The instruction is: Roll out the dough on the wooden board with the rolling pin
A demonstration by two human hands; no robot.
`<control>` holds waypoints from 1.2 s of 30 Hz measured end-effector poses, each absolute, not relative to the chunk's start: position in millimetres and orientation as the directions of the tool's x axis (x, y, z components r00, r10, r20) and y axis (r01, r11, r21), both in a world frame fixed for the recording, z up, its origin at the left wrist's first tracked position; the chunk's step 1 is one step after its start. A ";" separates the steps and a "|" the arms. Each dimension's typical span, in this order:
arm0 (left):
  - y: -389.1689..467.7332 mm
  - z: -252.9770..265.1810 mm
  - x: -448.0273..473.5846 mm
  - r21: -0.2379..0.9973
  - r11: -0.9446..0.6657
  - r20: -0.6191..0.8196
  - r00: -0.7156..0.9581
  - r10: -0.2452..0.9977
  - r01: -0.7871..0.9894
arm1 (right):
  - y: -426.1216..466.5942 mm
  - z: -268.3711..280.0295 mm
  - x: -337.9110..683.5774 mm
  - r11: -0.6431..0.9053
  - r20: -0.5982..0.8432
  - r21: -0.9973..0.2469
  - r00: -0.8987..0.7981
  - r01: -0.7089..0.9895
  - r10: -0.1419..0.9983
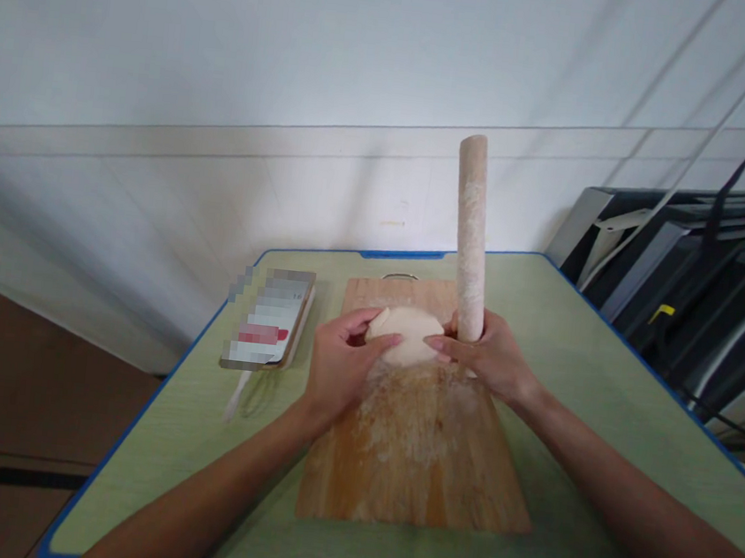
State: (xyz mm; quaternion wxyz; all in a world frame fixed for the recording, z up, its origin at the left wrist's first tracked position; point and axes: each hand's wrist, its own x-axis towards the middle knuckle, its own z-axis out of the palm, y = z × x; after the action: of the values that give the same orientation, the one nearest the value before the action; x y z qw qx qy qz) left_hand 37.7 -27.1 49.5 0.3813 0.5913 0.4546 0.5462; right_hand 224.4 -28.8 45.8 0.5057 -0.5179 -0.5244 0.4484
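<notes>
A flat, pale round of dough (407, 338) is held between both hands over the floured wooden cutting board (420, 462). My left hand (345, 360) pinches its left edge, thumb on top and fingers behind, where a small flap of dough folds up. On the opposite edge, the thumb of my right hand (494, 356) presses the dough. That same hand also grips the lower end of a flour-dusted rolling pin (471, 236), which stands nearly upright. Fingers under the dough are mostly hidden.
The board lies on a light green table (577, 363) with a blue rim. Left of the board is a phone (268, 321), partly blurred, with a white cable (238, 396). A white wall (289, 190) rises behind, and dark folded items (674, 257) lean at the right.
</notes>
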 end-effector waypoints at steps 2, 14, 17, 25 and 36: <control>-28.2 49.8 32.3 0.852 -0.442 0.476 -0.062 0.877 0.281 | -24.8 46.8 233.3 0.099 0.108 -0.990 0.086 0.099 0.990; -20.4 56.4 30.7 0.472 -0.817 0.229 0.848 0.478 0.332 | -6.9 37.9 264.5 0.169 0.286 -0.910 0.280 0.379 0.916; -24.4 59.2 41.0 0.471 -0.762 0.279 0.745 0.606 0.443 | -5.7 37.2 266.2 0.171 0.287 -0.911 0.279 0.375 0.916; -28.3 25.6 66.8 0.150 -0.775 0.205 0.747 0.632 0.614 | -5.7 37.2 276.9 0.151 0.389 -0.707 0.201 0.691 0.899; -26.3 37.0 38.3 0.203 -0.867 0.687 0.564 0.457 0.455 | -10.0 37.0 282.7 0.143 0.328 -0.278 -0.046 0.950 0.944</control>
State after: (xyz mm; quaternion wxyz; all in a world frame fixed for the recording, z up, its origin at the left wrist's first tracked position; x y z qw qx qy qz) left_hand 38.3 -26.3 37.0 0.0016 0.8844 0.2577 0.3891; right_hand 282.7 -10.0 37.0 0.2203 -0.6546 -0.7231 -0.0073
